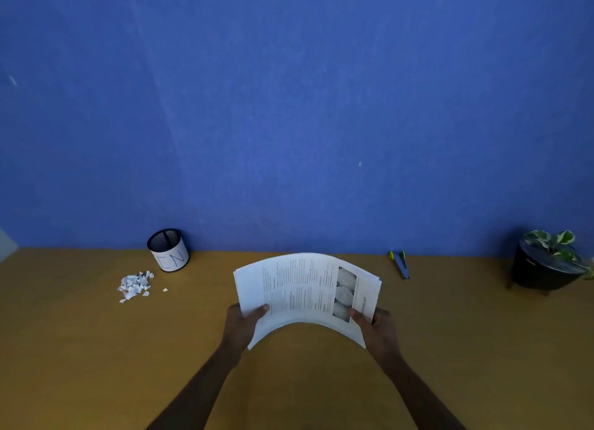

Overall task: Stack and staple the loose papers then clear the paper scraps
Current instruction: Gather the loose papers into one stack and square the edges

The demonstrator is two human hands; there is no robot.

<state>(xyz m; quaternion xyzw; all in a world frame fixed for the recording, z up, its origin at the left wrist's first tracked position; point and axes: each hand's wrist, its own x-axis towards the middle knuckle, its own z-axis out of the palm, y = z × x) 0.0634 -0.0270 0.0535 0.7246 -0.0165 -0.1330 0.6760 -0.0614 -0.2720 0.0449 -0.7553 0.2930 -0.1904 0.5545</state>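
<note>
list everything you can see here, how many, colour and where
stack of papers: one, white with black print and grey pictures, centre, held above the table, bowed upward
paper scraps: one small pile plus a few strays, white, left on the table
mesh cup: one, black with a white label, back left by the wall
stapler: one, blue-grey with yellow, back right
potted plant: one, green-white leaves in a black pot, far right
table: one, brown
wall: blue, behind
hands: two, left and right, gripping the stack's near corners

Both hands grip papers [305,288] — bowed
</note>
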